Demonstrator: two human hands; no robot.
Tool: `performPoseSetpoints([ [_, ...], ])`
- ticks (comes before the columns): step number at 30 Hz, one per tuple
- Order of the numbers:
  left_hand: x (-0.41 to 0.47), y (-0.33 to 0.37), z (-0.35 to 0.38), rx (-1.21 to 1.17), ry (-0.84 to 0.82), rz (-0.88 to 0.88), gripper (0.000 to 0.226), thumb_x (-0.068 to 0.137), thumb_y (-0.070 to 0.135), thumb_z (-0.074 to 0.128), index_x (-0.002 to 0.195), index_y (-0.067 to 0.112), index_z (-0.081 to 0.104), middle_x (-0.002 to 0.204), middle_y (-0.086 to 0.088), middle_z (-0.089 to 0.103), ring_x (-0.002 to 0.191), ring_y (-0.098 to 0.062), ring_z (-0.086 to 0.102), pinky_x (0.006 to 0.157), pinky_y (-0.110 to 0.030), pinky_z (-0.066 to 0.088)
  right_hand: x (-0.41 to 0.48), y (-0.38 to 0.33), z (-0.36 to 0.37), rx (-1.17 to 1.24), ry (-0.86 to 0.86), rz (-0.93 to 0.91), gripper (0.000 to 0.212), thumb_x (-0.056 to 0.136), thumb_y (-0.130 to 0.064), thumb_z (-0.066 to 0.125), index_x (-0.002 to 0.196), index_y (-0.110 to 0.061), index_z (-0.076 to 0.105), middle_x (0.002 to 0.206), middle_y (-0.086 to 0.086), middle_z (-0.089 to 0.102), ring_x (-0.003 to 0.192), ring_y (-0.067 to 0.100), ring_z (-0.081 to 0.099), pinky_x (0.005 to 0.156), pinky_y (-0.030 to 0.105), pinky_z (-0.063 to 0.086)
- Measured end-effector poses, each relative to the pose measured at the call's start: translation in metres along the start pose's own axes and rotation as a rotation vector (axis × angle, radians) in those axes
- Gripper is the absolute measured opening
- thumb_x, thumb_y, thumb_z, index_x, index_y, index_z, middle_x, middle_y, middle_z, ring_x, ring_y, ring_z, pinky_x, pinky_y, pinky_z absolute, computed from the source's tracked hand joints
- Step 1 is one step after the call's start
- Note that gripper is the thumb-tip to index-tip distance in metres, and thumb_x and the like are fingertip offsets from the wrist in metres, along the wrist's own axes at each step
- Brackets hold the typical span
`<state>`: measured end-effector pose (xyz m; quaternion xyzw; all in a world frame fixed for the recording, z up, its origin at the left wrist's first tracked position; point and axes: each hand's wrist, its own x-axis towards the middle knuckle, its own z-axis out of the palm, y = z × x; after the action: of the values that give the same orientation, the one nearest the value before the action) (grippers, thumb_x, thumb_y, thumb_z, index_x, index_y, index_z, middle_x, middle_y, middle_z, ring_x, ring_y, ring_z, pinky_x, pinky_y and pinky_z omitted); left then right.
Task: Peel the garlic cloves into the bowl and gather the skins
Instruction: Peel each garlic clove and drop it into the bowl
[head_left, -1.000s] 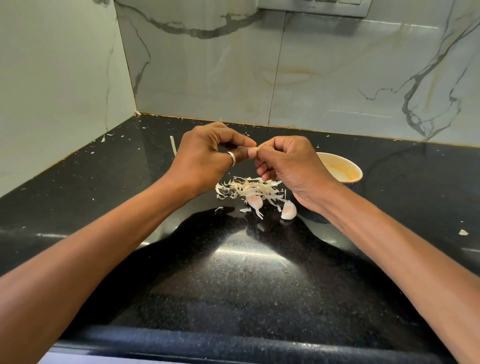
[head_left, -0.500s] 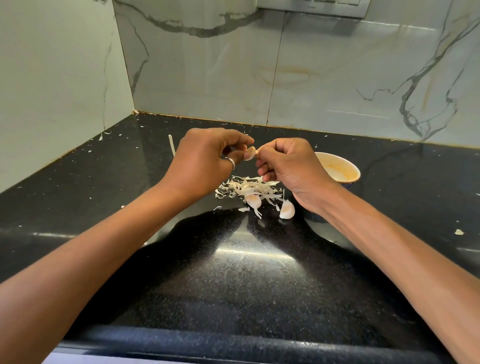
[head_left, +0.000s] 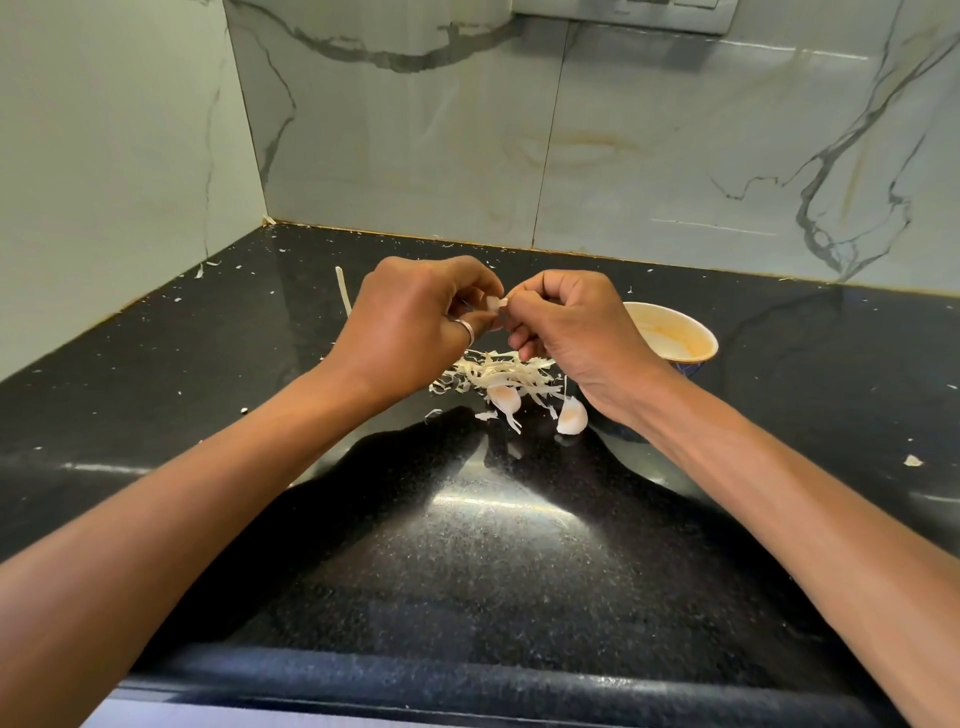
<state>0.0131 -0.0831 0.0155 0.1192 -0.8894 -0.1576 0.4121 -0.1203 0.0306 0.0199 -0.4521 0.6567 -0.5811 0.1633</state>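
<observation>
Glossy black desk (head_left: 467, 545), front edge blurred; two loose cloves (head_left: 506, 397) by skin pile (head_left: 498, 371); above, left hand (head_left: 410, 327) and right hand (head_left: 571, 332) both curl, pinching one garlic clove (head_left: 493, 304), mostly hidden; bowl (head_left: 680, 332) part-hidden behind right hand; marble wall tiles (head_left: 623, 130)

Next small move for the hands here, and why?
Likely peel the skin off with the right hand while the left hand holds: both pinch one garlic clove between them above the skins pile, not yet over the bowl.
</observation>
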Motion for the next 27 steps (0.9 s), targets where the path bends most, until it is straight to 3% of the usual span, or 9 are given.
performPoseSetpoints([
  [4, 0.003, 0.002, 0.0, -0.199, -0.03, -0.175, 0.026, 0.081, 0.022, 0.084, 0.103, 0.013, 0.075, 0.09, 0.007, 0.075, 0.079, 0.001, 0.071, 0.075, -0.013, 0.056, 0.0, -0.003, -0.001, 0.158, -0.021, 0.045, 0.016, 0.092, 0.002, 0.062, 0.079, -0.004, 0.07, 0.066, 0.005, 0.067, 0.057, 0.011, 0.06, 0.053, 0.022, 0.05],
  [11, 0.006, 0.005, -0.001, -0.479, -0.039, -0.403, 0.027, 0.081, 0.022, 0.084, 0.104, 0.017, 0.072, 0.094, 0.002, 0.077, 0.093, -0.02, 0.073, 0.084, -0.027, 0.056, 0.001, -0.007, 0.0, 0.331, -0.001, 0.12, 0.014, 0.092, 0.001, 0.061, 0.082, -0.001, 0.07, 0.071, 0.009, 0.066, 0.057, 0.011, 0.057, 0.052, 0.021, 0.049],
  [16, 0.006, 0.008, -0.003, -0.761, -0.006, -0.507, 0.024, 0.086, 0.01, 0.078, 0.108, 0.008, 0.068, 0.09, -0.003, 0.077, 0.088, -0.014, 0.075, 0.077, -0.017, 0.055, 0.001, -0.008, -0.003, 0.356, 0.031, 0.132, 0.015, 0.092, -0.001, 0.063, 0.078, -0.004, 0.068, 0.065, 0.003, 0.065, 0.056, 0.011, 0.057, 0.052, 0.021, 0.049],
  [19, 0.008, 0.008, -0.005, -0.905, 0.052, -0.567, 0.022, 0.087, 0.005, 0.074, 0.108, 0.003, 0.067, 0.095, -0.012, 0.076, 0.09, -0.017, 0.075, 0.082, -0.022, 0.059, 0.001, -0.009, -0.004, 0.348, 0.038, 0.132, 0.017, 0.092, -0.001, 0.063, 0.076, -0.006, 0.066, 0.065, 0.003, 0.064, 0.055, 0.011, 0.057, 0.052, 0.022, 0.049],
  [27, 0.014, -0.002, -0.008, -1.017, 0.176, -0.696, 0.029, 0.092, 0.006, 0.07, 0.117, -0.007, 0.064, 0.106, -0.018, 0.071, 0.092, -0.016, 0.073, 0.079, -0.017, 0.056, 0.003, -0.009, -0.006, 0.366, 0.078, 0.125, 0.018, 0.091, 0.0, 0.064, 0.075, -0.006, 0.066, 0.064, 0.004, 0.064, 0.055, 0.013, 0.057, 0.051, 0.023, 0.048],
])
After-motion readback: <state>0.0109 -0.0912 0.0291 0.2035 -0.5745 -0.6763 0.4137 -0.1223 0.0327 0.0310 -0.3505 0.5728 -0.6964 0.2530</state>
